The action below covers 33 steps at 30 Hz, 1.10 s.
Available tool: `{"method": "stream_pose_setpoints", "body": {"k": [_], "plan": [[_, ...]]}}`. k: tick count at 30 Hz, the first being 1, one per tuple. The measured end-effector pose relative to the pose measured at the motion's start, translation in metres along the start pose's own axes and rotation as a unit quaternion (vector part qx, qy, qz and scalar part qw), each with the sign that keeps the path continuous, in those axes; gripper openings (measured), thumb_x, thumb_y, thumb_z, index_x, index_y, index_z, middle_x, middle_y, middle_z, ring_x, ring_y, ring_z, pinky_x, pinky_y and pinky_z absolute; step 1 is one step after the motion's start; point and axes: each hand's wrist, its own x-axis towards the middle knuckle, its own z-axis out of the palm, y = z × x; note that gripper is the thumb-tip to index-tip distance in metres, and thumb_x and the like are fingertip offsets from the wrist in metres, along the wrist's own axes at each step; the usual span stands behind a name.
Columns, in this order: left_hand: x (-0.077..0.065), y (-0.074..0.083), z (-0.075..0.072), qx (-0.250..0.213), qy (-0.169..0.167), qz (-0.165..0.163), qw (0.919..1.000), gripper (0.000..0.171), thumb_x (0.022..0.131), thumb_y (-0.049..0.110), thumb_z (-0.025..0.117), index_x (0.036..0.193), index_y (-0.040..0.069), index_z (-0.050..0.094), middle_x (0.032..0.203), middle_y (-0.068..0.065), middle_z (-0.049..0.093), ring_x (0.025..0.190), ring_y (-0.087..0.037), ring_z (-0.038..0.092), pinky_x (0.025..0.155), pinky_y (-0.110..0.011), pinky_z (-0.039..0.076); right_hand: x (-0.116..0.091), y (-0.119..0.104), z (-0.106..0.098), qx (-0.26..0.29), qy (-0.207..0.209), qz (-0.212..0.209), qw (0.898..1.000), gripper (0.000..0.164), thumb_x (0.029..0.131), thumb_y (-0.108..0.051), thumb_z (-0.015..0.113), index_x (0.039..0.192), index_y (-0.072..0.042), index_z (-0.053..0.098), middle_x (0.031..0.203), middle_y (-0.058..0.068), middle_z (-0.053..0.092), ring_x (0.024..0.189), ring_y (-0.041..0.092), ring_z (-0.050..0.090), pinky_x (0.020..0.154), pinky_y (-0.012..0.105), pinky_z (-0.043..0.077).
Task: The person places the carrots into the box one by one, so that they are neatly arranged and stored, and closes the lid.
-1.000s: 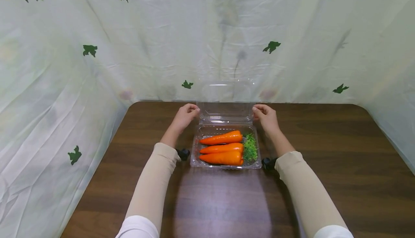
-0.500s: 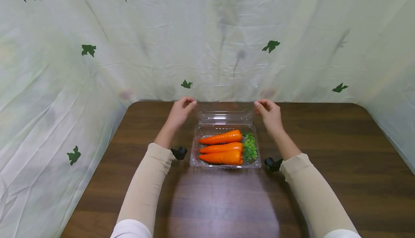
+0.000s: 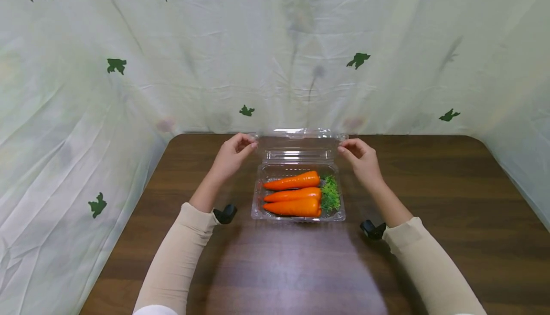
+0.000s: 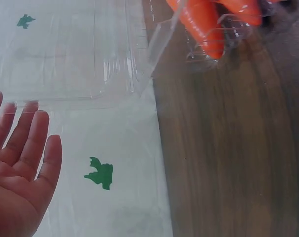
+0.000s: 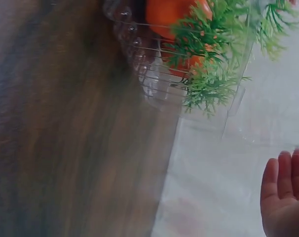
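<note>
In the head view, a clear plastic clamshell container (image 3: 298, 219) lies open on the table, its hinge on the far side. Three orange carrots (image 3: 294, 181) lie in its base with their tips to the left, and feathery green leaves (image 3: 330, 193) fill the right end. The transparent lid (image 3: 301, 134) is raised behind the base. My left hand (image 3: 232, 158) pinches the lid's left corner between thumb and fingertips. At the opposite corner, my right hand (image 3: 363, 161) pinches the lid the same way. Fingers of the left hand (image 4: 26, 168) meet the lid's edge in the left wrist view.
The brown wooden table (image 3: 451, 219) extends to both sides of the container. Pale cloth (image 3: 206, 43) printed with green birds hangs right behind its far edge. Black wrist cameras (image 3: 226, 214) sit on both wrists beside the container.
The lid has swung up from leaning back, its free edge now lower in the view and nearer me. Both hands moved with it and spread slightly apart. The base and carrots stayed put.
</note>
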Motion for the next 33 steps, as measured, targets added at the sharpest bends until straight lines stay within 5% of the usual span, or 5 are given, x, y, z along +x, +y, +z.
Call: {"method": "stream_pose_setpoints", "body": {"k": [8, 15, 22, 33], "plan": [[-0.024, 0.009, 0.000, 0.031, -0.011, 0.008, 0.9994, 0.015, 0.086, 0.013, 0.061, 0.098, 0.003, 0.059, 0.094, -0.011, 0.060, 0.082, -0.022, 0.055, 0.075, -0.034, 0.046, -0.016, 0.002, -0.008, -0.036, -0.026, -0.010, 0.999, 0.013, 0.084, 0.003, 0.058, 0.095, 0.011, 0.057, 0.081, 0.005, 0.053, 0.070, 0.010, 0.049, 0.060, 0.014, 0.041], [-0.040, -0.007, 0.002, 0.078, -0.007, 0.042, 0.9961, 0.013, 0.084, 0.011, 0.063, 0.094, 0.004, 0.059, 0.092, -0.006, 0.054, 0.082, -0.020, 0.053, 0.075, -0.034, 0.045, -0.033, -0.003, -0.013, -0.082, -0.081, -0.004, 0.993, 0.017, 0.085, 0.009, 0.053, 0.102, 0.009, 0.057, 0.077, 0.026, 0.054, 0.061, 0.013, 0.050, 0.052, 0.022, 0.042], [-0.059, -0.011, 0.006, 0.090, -0.027, 0.048, 0.9945, 0.015, 0.083, 0.007, 0.064, 0.097, 0.005, 0.059, 0.087, -0.004, 0.060, 0.079, -0.017, 0.056, 0.076, -0.034, 0.047, -0.048, 0.020, -0.021, -0.107, -0.107, 0.001, 0.988, 0.023, 0.086, -0.003, 0.059, 0.109, -0.001, 0.058, 0.070, 0.010, 0.058, 0.060, 0.019, 0.052, 0.053, 0.024, 0.042], [-0.085, -0.020, 0.015, 0.090, -0.012, 0.051, 0.9946, 0.029, 0.083, 0.007, 0.063, 0.112, 0.005, 0.061, 0.108, -0.006, 0.059, 0.089, -0.017, 0.057, 0.077, -0.034, 0.047, -0.072, 0.004, -0.026, -0.090, -0.202, 0.027, 0.975, 0.039, 0.091, 0.002, 0.047, 0.130, 0.002, 0.043, 0.063, 0.013, 0.051, 0.055, 0.029, 0.045, 0.047, 0.029, 0.036]]}}
